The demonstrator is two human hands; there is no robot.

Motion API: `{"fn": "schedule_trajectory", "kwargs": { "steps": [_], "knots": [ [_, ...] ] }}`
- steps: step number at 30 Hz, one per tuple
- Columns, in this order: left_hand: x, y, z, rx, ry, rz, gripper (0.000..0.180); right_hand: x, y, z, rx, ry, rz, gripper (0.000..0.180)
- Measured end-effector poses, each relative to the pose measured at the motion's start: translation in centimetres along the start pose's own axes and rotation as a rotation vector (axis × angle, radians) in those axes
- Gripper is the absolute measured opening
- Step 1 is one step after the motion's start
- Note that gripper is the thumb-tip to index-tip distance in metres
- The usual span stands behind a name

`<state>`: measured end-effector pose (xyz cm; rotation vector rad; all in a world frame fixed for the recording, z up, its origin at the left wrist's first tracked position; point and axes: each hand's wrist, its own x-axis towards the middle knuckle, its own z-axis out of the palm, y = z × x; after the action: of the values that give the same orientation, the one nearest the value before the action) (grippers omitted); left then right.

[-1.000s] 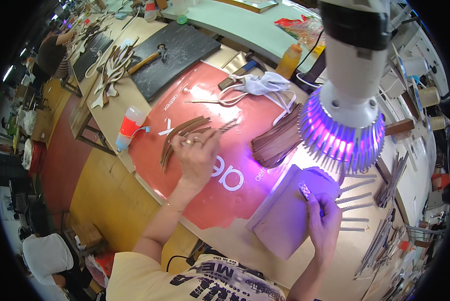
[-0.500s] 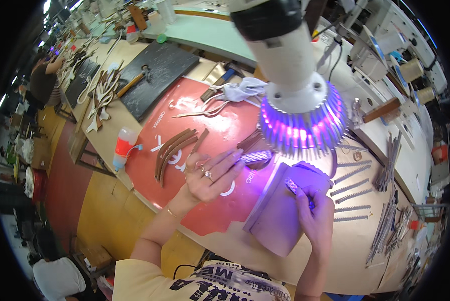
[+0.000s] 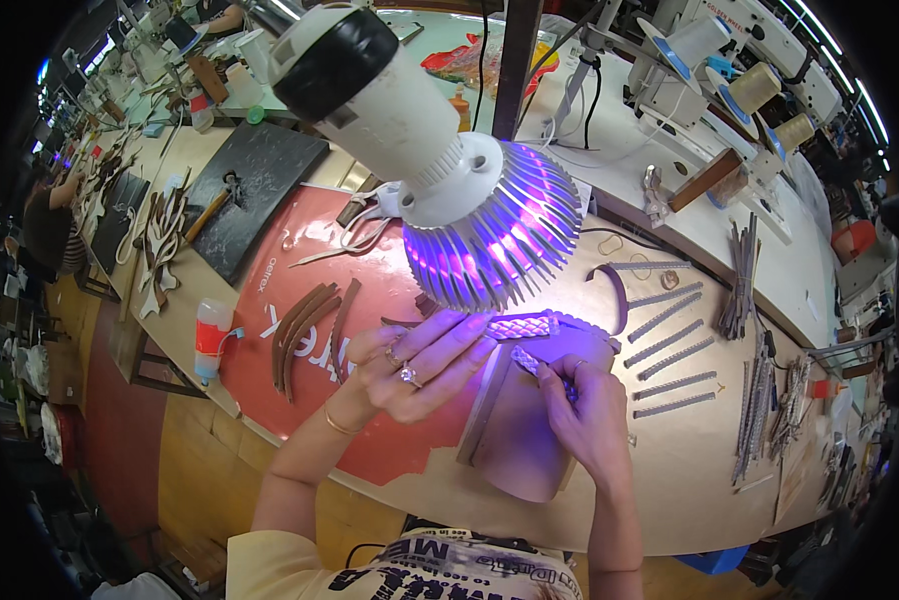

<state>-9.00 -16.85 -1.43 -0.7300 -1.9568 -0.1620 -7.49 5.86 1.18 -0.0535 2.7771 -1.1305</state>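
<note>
**A:** Your left hand (image 3: 421,362) pinches one end of the woven strip (image 3: 521,326) between thumb and fingertips, right under the violet lamp (image 3: 494,240). Your right hand (image 3: 591,410) is curled around a thin tool (image 3: 531,361) whose tip rests on the wooden block (image 3: 522,440), just below the strip.

**B:** What could go wrong from here, as you judge it?

**A:** You grip only one end of the strip, so I'd say it can twist or slide off the block's upper edge if you press with the tool. Your left fingertips sit close to the tool's tip; a slip could catch them. The lamp hangs low over your hands, so lifting a knuckle could bump its fins.

**B:** And what can't you make out?

**A:** The lamp's head covers the table (image 3: 689,460) behind the strip. The violet glare washes out the strip's true colour and pattern. Your right palm hides the tool's handle, so you can't tell what kind of tool it is, or whether it touches the strip. The curved brown pieces (image 3: 309,325) and the row of grey strips (image 3: 674,360) lie well apart from your hands.
</note>
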Motion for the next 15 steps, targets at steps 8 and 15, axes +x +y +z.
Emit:
{"fn": "schedule_trajectory", "kwargs": {
  "steps": [8, 15],
  "knots": [
    [-0.7, -0.1, -0.8, 0.027, -0.014, -0.021, 0.019, 0.0, -0.4, -0.1, -0.017, -0.02, 0.03, 0.025],
    [-0.5, -0.2, -1.1, 0.043, 0.01, -0.012, 0.015, 0.0, -0.3, 0.0, -0.017, -0.023, 0.035, 0.025]
  ]
}}
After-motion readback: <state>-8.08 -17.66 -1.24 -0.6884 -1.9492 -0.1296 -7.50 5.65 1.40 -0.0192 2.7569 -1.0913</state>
